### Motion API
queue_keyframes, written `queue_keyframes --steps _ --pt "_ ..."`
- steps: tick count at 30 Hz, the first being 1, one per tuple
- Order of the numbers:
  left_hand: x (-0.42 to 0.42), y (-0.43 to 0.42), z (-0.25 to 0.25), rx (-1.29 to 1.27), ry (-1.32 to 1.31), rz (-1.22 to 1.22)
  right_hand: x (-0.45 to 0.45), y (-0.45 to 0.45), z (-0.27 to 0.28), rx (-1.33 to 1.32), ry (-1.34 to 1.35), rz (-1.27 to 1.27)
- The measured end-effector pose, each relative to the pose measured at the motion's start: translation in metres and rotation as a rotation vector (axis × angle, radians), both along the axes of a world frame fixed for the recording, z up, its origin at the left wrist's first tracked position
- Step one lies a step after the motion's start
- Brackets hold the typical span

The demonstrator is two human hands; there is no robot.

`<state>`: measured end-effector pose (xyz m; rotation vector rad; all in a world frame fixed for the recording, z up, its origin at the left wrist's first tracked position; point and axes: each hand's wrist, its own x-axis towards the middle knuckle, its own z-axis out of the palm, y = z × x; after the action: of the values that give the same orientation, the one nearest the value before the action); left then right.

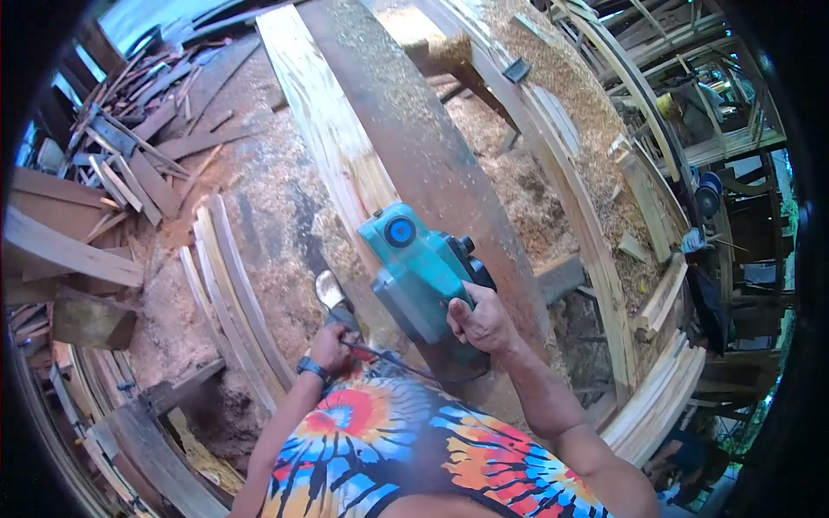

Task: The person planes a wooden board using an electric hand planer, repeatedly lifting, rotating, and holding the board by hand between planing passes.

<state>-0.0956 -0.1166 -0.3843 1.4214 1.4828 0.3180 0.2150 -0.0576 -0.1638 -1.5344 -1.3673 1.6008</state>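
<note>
A teal electric planer (414, 281) rests on a pale wooden plank (315, 104) that runs away from me along a dark, dusty bench board (406, 129). My right hand (482, 324) is wrapped round the planer's rear handle, thumb on top. Close to my waist, left of the planer, my left hand (330, 350) is closed with the dark power cord (414, 369) at its fingers. The cord loops from there toward the planer's back end. A watch (313, 369) is on my left wrist. The planer's underside is hidden.
Curved wooden strips (231, 285) lean to my left, with a heap of scrap wood (129, 164) beyond. On the right runs a long beam (574, 198) among wood shavings (553, 95). More cut strips (661, 401) lie at the lower right. My foot (330, 292) stands beside the bench.
</note>
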Motion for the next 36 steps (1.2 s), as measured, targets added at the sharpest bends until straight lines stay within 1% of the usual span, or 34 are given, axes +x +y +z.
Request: queue_keyframes --steps 2,3,4,6,8,10,12,15,18,21,23,25,28,29,31,34,35,36 --pt "-0.002 0.017 0.017 0.075 -0.043 0.003 -0.01 0.02 -0.001 0.026 0.016 -0.008" --pt "-0.003 0.027 0.032 0.067 0.022 -0.017 -0.015 0.032 -0.001 0.041 0.021 -0.011" --pt "-0.006 0.036 0.035 0.023 -0.031 0.041 -0.021 0.046 0.001 0.045 0.036 -0.034" --pt "-0.024 0.045 -0.046 -0.053 -0.221 0.114 -0.036 0.074 0.004 0.04 0.072 -0.073" --pt "-0.027 0.076 -0.016 0.04 -0.015 0.065 -0.053 0.105 0.007 0.038 0.106 -0.11" --pt "-0.038 0.097 -0.052 0.054 -0.047 0.109 -0.067 0.136 0.002 0.07 0.117 -0.142" --pt "-0.044 0.13 -0.043 0.05 0.061 0.02 -0.083 0.168 0.006 0.085 0.126 -0.168" --pt "-0.054 0.168 -0.058 -0.003 0.063 -0.063 -0.097 0.204 0.006 0.102 0.169 -0.193" --pt "-0.066 0.211 -0.05 0.082 0.071 -0.201 -0.112 0.233 0.016 0.105 0.162 -0.219" --pt "-0.074 0.243 -0.04 0.105 0.095 -0.173 -0.124 0.246 0.026 0.106 0.167 -0.235" --pt "-0.08 0.251 -0.058 0.124 0.097 -0.133 -0.129 0.248 0.032 0.097 0.146 -0.235" --pt "-0.079 0.26 -0.054 0.168 0.136 -0.123 -0.13 0.245 0.036 0.087 0.138 -0.234" --pt "-0.074 0.266 -0.048 0.169 0.064 -0.14 -0.129 0.237 0.036 0.055 0.147 -0.233" --pt "-0.07 0.272 -0.046 0.137 0.073 -0.164 -0.129 0.237 0.038 0.047 0.151 -0.237" --pt "-0.067 0.275 -0.025 0.054 0.1 -0.232 -0.131 0.232 0.033 0.015 0.168 -0.247" --pt "-0.06 0.281 0.004 0.052 -0.051 -0.166 -0.128 0.228 0.029 -0.021 0.163 -0.259" --pt "-0.06 0.284 -0.005 0.124 -0.068 -0.205 -0.131 0.231 0.031 -0.019 0.154 -0.259" --pt "-0.06 0.289 -0.007 0.137 -0.103 -0.195 -0.132 0.237 0.033 -0.022 0.149 -0.258"
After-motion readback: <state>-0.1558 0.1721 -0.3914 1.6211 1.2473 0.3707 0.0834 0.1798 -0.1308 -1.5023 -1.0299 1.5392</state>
